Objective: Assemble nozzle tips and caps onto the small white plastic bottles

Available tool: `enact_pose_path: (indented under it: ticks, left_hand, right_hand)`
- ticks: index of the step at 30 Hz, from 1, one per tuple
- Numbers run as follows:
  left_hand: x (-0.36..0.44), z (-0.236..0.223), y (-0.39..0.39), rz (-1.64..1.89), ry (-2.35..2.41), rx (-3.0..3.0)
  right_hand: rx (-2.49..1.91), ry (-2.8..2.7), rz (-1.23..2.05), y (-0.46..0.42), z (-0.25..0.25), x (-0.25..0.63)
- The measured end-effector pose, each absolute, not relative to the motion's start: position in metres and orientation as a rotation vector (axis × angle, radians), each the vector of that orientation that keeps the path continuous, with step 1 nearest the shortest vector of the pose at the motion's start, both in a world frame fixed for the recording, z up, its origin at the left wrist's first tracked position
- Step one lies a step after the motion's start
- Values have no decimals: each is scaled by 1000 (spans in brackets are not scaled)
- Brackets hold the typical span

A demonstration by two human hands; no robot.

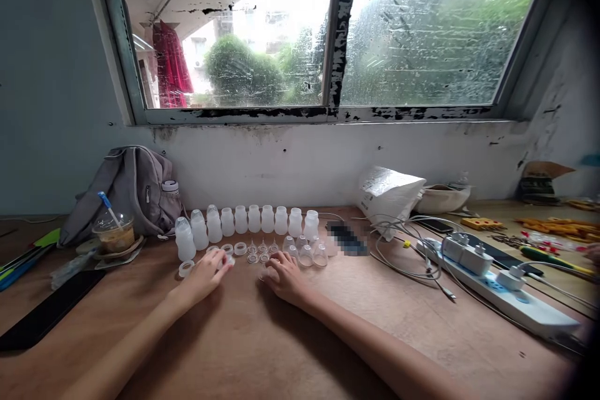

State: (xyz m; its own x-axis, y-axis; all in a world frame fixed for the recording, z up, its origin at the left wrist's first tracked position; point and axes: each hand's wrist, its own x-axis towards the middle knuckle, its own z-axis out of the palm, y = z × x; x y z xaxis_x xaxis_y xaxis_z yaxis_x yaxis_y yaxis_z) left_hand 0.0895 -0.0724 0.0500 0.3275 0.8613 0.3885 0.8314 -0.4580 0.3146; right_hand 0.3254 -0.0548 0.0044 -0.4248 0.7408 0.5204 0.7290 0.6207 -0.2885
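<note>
A curved row of frosted baby bottles stands at the back of the table; the leftmost few have domed tops on. My left hand is closed in a pinch on a small whitish piece that looks like a bottle ring, partly covered by the fingers. Loose white rings lie beyond it, and another ring sits left of the wrist. My right hand curls its fingers over a clear bottle teat, partly hidden. Several clear teats stand just behind, with domed clear caps to the right.
At left are a grey backpack, an iced drink cup and a black flat object. Right of the bottles stand a white bag, tangled cables and a power strip. A window is above.
</note>
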Motion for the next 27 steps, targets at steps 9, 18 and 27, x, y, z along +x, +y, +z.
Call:
enact_pose_path:
  ticks: [9, 18, 27]
  left_hand:
    - [168, 39, -65, 995, 1228, 2321]
    - [176, 3, -56, 917, 1308, 2343]
    - [179, 13, -64, 982, 1315, 2339]
  right_hand:
    - [-1032, -2008, 360, -57, 13, 361]
    - [-1045, -1942, 370, -58, 8, 359]
    - [-1061, -2064, 333, -61, 1, 354]
